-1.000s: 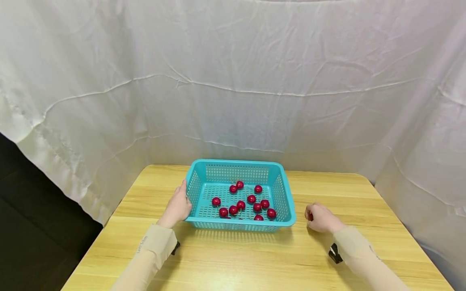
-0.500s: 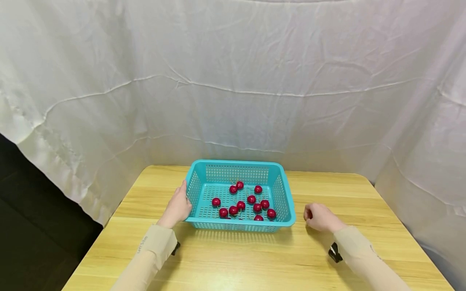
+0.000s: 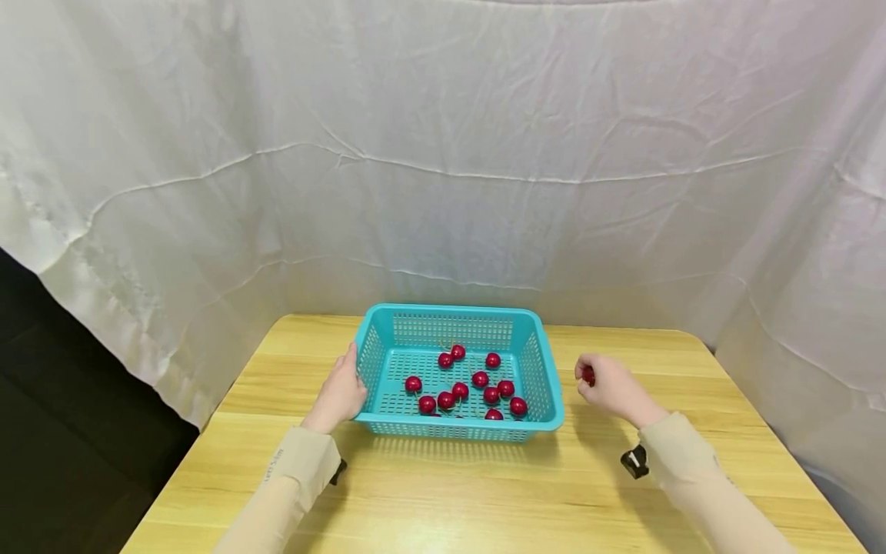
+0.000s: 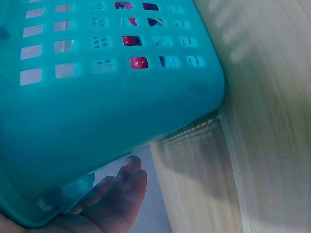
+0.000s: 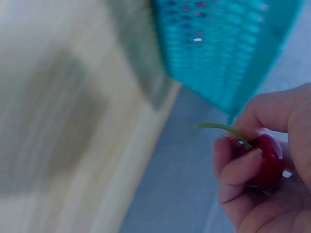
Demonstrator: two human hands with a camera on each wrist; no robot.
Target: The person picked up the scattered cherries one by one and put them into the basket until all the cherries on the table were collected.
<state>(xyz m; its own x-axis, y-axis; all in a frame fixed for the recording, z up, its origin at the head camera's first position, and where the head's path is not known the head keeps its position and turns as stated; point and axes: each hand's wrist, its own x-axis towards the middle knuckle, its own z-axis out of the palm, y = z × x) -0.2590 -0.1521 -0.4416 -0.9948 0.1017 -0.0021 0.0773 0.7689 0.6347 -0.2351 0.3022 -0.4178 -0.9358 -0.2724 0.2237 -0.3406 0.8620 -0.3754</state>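
A turquoise plastic basket (image 3: 460, 425) with perforated walls stands on the table and holds several red cherries (image 3: 446, 400). My left hand (image 3: 341, 391) grips the basket's left rim; in the left wrist view its fingers (image 4: 124, 194) lie along the outside of the wall, under the rim, while the thumb is out of sight. Right of the basket, my right hand (image 3: 614, 391) is raised over the table with a cherry (image 5: 267, 162) held between curled fingers and thumb. The cherry's green stem (image 5: 216, 126) sticks out past the fingertips.
The light wooden table (image 3: 443, 492) reaches back to a white curtain (image 3: 443, 192) that hangs behind it and at both sides. A dark area (image 3: 69, 431) shows beyond the table's left edge. Each wrist wears a black strap piece (image 3: 634, 462).
My right hand has risen off the table, and a cherry now shows in its fingers. The left hand keeps its place on the basket; the cherries inside have not moved.
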